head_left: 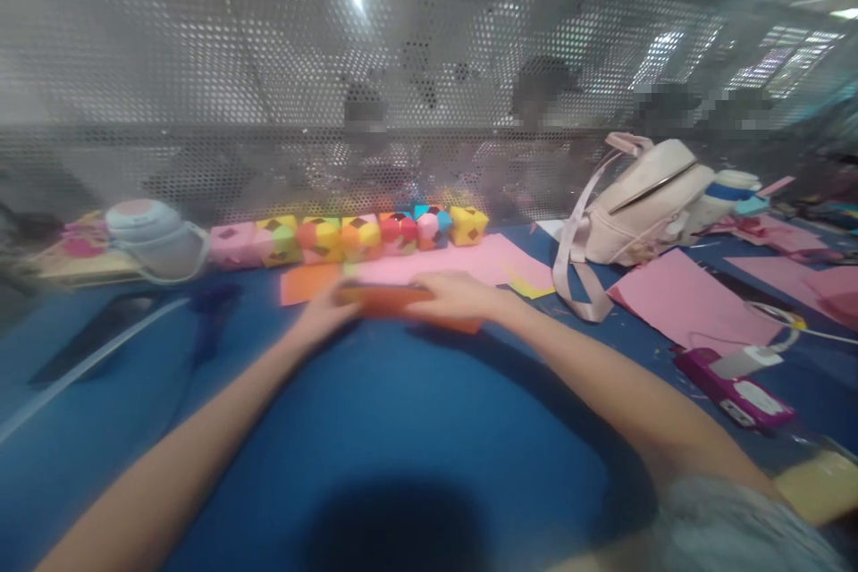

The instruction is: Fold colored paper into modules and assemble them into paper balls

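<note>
My left hand (333,306) and my right hand (450,293) grip the two ends of a strip of orange paper (383,302), held over the blue table in front of the folded paper shapes. Motion blurs its edges, so I cannot tell whether it is one sheet or several. Both hands are closed, with the thumbs toward the middle. Just behind them lie pink paper sheets (496,261) and another orange sheet (301,282). A row of colourful folded paper cubes (362,236) stands behind these sheets.
A grey perforated screen (268,89) rises behind the blue table (375,429). On the left stands a pale lidded jug (151,237). To the right are a pale pink backpack (634,210), pink sheets (697,299) and a purple power strip (734,389) with a white plug.
</note>
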Available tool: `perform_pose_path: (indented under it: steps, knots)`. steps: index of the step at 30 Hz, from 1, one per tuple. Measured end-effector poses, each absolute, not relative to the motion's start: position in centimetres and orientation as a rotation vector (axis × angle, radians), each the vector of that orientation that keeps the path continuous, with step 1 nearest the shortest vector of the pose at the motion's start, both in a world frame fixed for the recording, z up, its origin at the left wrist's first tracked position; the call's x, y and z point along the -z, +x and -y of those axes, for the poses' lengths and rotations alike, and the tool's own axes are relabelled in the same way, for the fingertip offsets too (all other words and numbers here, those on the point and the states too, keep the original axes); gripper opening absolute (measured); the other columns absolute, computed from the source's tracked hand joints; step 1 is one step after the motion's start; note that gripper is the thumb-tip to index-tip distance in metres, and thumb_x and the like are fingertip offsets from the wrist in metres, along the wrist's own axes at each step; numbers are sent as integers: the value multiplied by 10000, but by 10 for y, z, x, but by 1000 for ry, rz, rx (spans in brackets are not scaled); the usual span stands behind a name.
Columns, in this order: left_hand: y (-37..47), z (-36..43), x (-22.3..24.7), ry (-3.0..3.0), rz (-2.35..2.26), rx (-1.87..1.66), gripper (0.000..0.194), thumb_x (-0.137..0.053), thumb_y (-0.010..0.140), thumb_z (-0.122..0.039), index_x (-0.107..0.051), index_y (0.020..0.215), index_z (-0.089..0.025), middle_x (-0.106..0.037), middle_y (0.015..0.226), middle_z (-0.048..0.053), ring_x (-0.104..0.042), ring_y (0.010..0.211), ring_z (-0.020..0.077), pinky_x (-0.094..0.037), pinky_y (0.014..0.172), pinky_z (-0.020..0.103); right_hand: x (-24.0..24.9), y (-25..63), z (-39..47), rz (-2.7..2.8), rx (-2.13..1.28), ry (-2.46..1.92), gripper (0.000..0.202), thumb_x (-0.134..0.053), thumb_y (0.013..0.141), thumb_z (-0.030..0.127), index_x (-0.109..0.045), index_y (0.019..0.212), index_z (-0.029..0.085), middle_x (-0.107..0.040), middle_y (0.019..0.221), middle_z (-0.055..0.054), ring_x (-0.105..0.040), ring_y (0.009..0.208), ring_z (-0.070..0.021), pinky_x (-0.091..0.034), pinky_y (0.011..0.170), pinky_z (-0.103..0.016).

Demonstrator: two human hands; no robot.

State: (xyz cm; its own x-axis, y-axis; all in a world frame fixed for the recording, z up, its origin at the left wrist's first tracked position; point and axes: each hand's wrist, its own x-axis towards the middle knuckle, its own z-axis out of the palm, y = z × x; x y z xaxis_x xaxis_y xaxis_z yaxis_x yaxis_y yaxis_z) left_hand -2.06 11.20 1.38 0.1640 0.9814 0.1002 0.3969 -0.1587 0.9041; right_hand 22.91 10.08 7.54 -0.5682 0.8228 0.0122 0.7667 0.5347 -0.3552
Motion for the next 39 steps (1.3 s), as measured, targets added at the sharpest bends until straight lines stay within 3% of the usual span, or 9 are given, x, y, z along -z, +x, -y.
perform_pose_path:
  steps: [6,9,12,15,21,25,31,36,39]
  knots:
    - [-17,-114,-8,1728,-1268,-1061,486,-647,645,-318,-564,1095,-153,-673,1081,83,-644,958,201,-511,878,330,-69,253,-113,2482,-659,-1370,504,-737,666,249,-611,1150,194,-635,1222,-111,-591,1101,-287,-449,921,-378]
    - [-18,-113,-8,1712,-1249,-1055,538,-643,654,-313,-546,1156,-146,-674,1101,94,-649,959,206,-516,875,343,-64,271,-116,2331,-795,-1357,552,-753,606,168,-611,1139,167,-626,1236,-117,-591,1114,-261,-443,971,-375]
    - [-19,-113,-5,1621,-1241,-1036,624,-664,653,-314,-511,1231,-136,-700,1036,88,-675,877,200,-536,821,342,-45,284,-109,2081,-887,-1338,572,-726,659,202,-557,1203,148,-589,1289,-127,-561,1175,-222,-425,1012,-354]
    - [-16,-117,1,1523,-1146,-1086,601,-703,634,-320,-553,1185,-131,-706,1027,98,-683,880,207,-541,811,339,-16,283,-97,1788,-914,-1346,577,-698,695,248,-509,1233,164,-560,1323,-121,-543,1200,-217,-425,1018,-366]
    - [-2,-112,1,1485,-1177,-1083,459,-721,623,-320,-652,1029,-117,-727,900,93,-683,759,215,-555,711,343,13,248,-93,1426,-1013,-1246,452,-620,728,333,-531,1125,135,-658,1162,-131,-649,1009,-221,-524,872,-337]
    - [-4,-102,-14,1497,-1195,-1133,436,-730,634,-360,-673,1009,-145,-728,928,78,-676,771,218,-552,695,329,1,238,-100,1366,-1042,-1105,441,-678,676,378,-564,1045,165,-681,1107,-92,-651,975,-216,-509,893,-344]
    - [-16,-102,-13,1436,-1301,-1090,540,-750,595,-340,-633,1072,-115,-676,671,12,-608,554,158,-497,525,263,4,252,-111,1337,-1034,-1038,612,-769,518,377,-563,1065,194,-646,1131,-58,-582,1080,-225,-466,929,-342]
    - [-13,-97,-8,1474,-1239,-1019,396,-747,584,-350,-696,904,-123,-705,747,41,-627,624,164,-504,583,267,15,253,-105,1385,-1085,-1079,416,-776,533,367,-649,874,166,-679,854,-24,-622,816,-197,-493,797,-348]
    - [-11,-94,-8,1470,-1220,-992,388,-746,590,-350,-702,898,-118,-710,753,56,-630,628,171,-504,589,275,14,252,-99,1422,-1119,-1086,347,-775,540,360,-661,802,162,-665,747,0,-605,694,-170,-493,713,-326]
